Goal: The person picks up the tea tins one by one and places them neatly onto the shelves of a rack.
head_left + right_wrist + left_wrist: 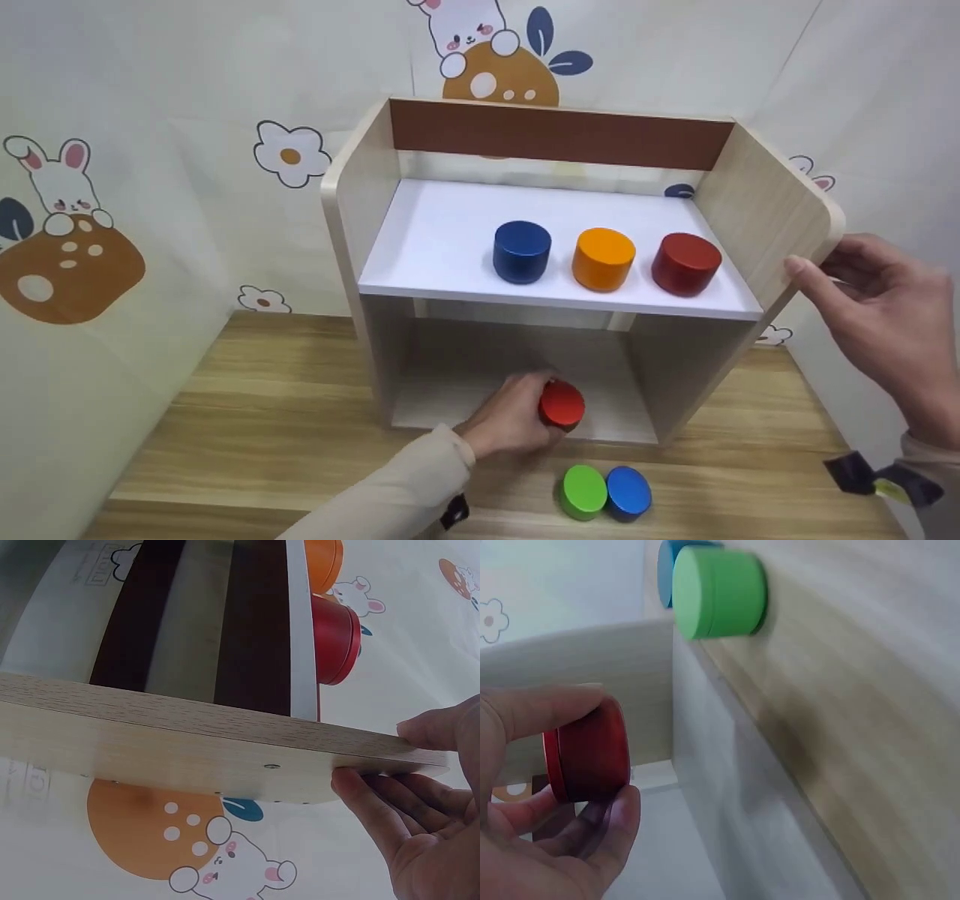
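A small red round tin (562, 405) is gripped by my left hand (514, 420) at the front of the lower shelf (457, 375). In the left wrist view, thumb and fingers hold that red tin (592, 750) from opposite sides. My right hand (892, 315) grips the front edge of the right side panel (780, 202) of a small wooden shelf unit. Thumb and fingers lie on opposite faces of the panel (300, 746) in the right wrist view. Dark blue (522, 252), orange (603, 259) and dark red (686, 264) tins stand in a row on the white upper shelf (435, 232).
A green tin (583, 492) and a blue tin (628, 493) stand side by side on the wooden table (285, 420), in front of the unit. Behind it is a wall covering (202, 202) with rabbits and flowers. A brown board (562, 139) spans the unit's top back.
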Demonstrator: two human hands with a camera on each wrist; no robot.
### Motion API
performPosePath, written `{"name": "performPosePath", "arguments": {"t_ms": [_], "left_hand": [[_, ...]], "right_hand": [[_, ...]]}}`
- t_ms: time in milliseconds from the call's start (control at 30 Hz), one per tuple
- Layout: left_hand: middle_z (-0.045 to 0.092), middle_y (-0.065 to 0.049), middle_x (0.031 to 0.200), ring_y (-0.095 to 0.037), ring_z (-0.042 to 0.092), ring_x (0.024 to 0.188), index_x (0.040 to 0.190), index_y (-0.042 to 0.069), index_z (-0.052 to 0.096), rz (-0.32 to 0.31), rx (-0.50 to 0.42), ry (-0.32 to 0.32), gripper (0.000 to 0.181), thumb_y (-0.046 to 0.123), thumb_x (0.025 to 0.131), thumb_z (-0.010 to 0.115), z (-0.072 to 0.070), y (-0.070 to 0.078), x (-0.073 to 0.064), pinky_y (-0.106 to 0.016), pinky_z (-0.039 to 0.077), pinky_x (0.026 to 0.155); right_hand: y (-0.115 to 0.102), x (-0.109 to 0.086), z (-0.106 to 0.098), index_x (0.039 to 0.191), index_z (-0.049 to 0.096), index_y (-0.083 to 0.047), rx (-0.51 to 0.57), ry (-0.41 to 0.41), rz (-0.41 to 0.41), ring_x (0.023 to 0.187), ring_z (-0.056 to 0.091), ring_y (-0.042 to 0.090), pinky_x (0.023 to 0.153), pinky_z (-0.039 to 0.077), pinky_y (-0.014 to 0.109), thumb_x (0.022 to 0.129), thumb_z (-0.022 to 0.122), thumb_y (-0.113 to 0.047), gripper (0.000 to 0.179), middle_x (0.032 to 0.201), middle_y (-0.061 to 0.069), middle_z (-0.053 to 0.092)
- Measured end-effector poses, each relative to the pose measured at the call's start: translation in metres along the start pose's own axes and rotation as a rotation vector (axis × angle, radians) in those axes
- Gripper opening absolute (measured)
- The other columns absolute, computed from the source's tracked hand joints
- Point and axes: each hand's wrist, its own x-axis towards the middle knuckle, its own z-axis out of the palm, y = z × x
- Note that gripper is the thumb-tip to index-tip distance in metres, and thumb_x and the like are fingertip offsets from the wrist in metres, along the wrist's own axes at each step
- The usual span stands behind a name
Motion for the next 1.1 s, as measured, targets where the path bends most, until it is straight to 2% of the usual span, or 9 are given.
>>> {"name": "performPosePath", "arguments": {"t_ms": [200, 333, 500, 600, 867, 1100], "left_hand": [[0.062, -0.005, 0.118, -0.018, 0.057, 0.106, 0.126, 0.007, 0.060, 0.018, 0.048, -0.017, 0.059, 0.011, 0.074, 0.088, 0.009, 0.000, 0.025, -0.025, 0.051, 0.090], [0.062, -0.004, 0.118, -0.017, 0.056, 0.106, 0.124, 0.009, 0.061, 0.007, 0.060, -0.037, 0.058, 0.012, 0.074, 0.087, 0.016, 0.003, 0.039, -0.023, 0.051, 0.088], [0.062, -0.001, 0.117, -0.013, 0.056, 0.104, 0.124, 0.011, 0.061, -0.020, 0.079, -0.071, 0.057, 0.012, 0.074, 0.088, 0.029, 0.007, 0.055, -0.021, 0.050, 0.087], [0.062, 0.000, 0.119, -0.011, 0.056, 0.105, 0.125, 0.012, 0.061, -0.021, 0.122, -0.084, 0.057, 0.014, 0.075, 0.088, 0.039, 0.009, 0.063, -0.019, 0.050, 0.085], [0.061, 0.003, 0.118, -0.009, 0.055, 0.107, 0.126, 0.015, 0.060, -0.048, 0.242, -0.114, 0.059, 0.019, 0.075, 0.090, 0.066, 0.011, 0.076, -0.018, 0.051, 0.083], [0.062, 0.004, 0.111, -0.007, 0.056, 0.102, 0.122, 0.014, 0.062, -0.049, 0.264, -0.123, 0.057, 0.018, 0.073, 0.091, 0.078, 0.009, 0.082, -0.017, 0.049, 0.083]], "right_hand": [[-0.002, -0.001, 0.002, 0.104, 0.073, 0.000, 0.036, 0.013, 0.015, 0.083, 0.068, -0.003, 0.074, 0.052, 0.010, 0.085, 0.078, 0.001, 0.020, 0.087, -0.016, 0.071], [-0.002, -0.001, 0.001, 0.105, 0.073, -0.002, 0.039, 0.012, 0.025, 0.084, 0.068, -0.003, 0.075, 0.052, 0.010, 0.085, 0.078, 0.001, 0.021, 0.088, -0.016, 0.071], [-0.002, -0.001, 0.000, 0.107, 0.073, -0.001, 0.032, 0.010, 0.019, 0.084, 0.068, -0.003, 0.075, 0.052, 0.010, 0.085, 0.078, 0.001, 0.023, 0.089, -0.016, 0.071], [-0.002, -0.001, 0.001, 0.107, 0.073, 0.000, 0.029, 0.013, 0.013, 0.083, 0.068, -0.002, 0.073, 0.052, 0.010, 0.085, 0.078, 0.002, 0.023, 0.088, -0.015, 0.071], [-0.001, -0.001, 0.000, 0.109, 0.072, 0.002, 0.017, 0.012, 0.010, 0.084, 0.068, -0.002, 0.074, 0.052, 0.010, 0.085, 0.078, 0.001, 0.025, 0.089, -0.016, 0.071], [-0.003, -0.001, 0.001, 0.108, 0.072, 0.006, -0.006, 0.016, -0.019, 0.082, 0.068, -0.004, 0.073, 0.051, 0.009, 0.085, 0.077, 0.002, 0.024, 0.088, -0.017, 0.070]]}}
